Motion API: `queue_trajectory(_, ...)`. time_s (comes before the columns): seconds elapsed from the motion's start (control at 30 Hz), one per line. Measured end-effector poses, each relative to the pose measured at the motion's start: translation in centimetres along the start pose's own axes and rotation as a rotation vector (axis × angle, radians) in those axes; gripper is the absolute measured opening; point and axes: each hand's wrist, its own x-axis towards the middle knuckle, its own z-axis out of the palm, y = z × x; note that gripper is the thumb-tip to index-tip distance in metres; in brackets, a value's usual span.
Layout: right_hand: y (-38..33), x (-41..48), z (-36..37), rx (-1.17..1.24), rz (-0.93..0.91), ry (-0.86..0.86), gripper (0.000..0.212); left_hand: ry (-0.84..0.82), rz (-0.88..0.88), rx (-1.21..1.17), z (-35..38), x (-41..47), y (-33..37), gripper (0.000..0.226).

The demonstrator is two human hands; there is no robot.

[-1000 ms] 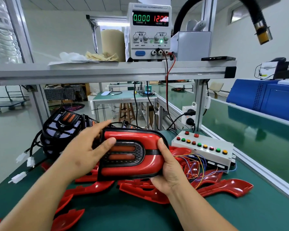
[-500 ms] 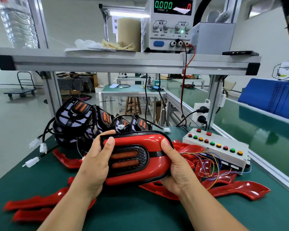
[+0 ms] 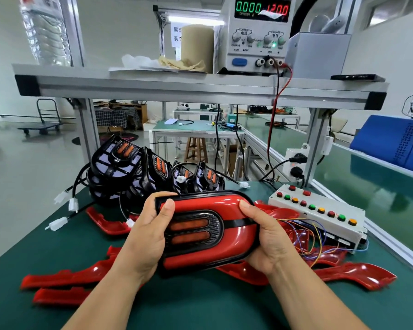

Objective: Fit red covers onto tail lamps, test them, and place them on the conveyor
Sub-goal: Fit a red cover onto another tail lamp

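I hold a tail lamp [image 3: 200,232] with a red cover on it over the green bench, its two orange lenses facing me. My left hand [image 3: 150,234] grips its left end, thumb on the red cover. My right hand [image 3: 267,236] grips its right end, thumb on the top edge. Several black uncovered tail lamps [image 3: 134,167] with wires and white plugs are piled behind. Loose red covers [image 3: 353,275] lie on the bench around and under the lamp. The white test box [image 3: 320,215] with coloured buttons sits to the right.
A power supply [image 3: 255,34] showing 0.000 and 12.00 stands on the aluminium shelf [image 3: 200,86] above. The green conveyor [image 3: 377,177] runs along the right, behind an aluminium rail. Coloured wires [image 3: 305,234] trail from the test box. A blue crate [image 3: 396,141] lies beyond the conveyor.
The lamp has come down a little and nearer the bench. My left hand shifted from over the lamp's upper left corner to a grip on its left end. The head view tilted down.
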Motion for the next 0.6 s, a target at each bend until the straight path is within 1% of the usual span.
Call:
queue_trajectory(0.13, 0.31, 0.21, 0.04, 0.015, -0.044, 0.019, 0.063, 0.025, 0.029, 0.012, 0.22, 0.07, -0.17, 0.032)
queue_trajectory(0.23, 0.48, 0.33, 0.12, 0.019, -0.061, 0.013, 0.059, 0.059, 0.02, 0.005, 0.17, 0.26, -0.49, 0.024)
queue_trajectory(0.37, 0.59, 0.46, 0.07, 0.014, -0.068, 0.007, 0.047, 0.093, 0.017, -0.003, 0.02, 0.5, -0.77, 0.022)
queue_trajectory(0.5, 0.56, 0.49, 0.1, 0.009, -0.083, 0.007, 0.051, 0.107, 0.025, -0.006, -0.06, 0.76, -0.91, 0.024)
queue_trajectory(0.6, 0.64, 0.63, 0.17, -0.002, -0.099, 0.013, 0.053, 0.116, 0.04, -0.002, -0.14, 0.92, -0.87, 0.032)
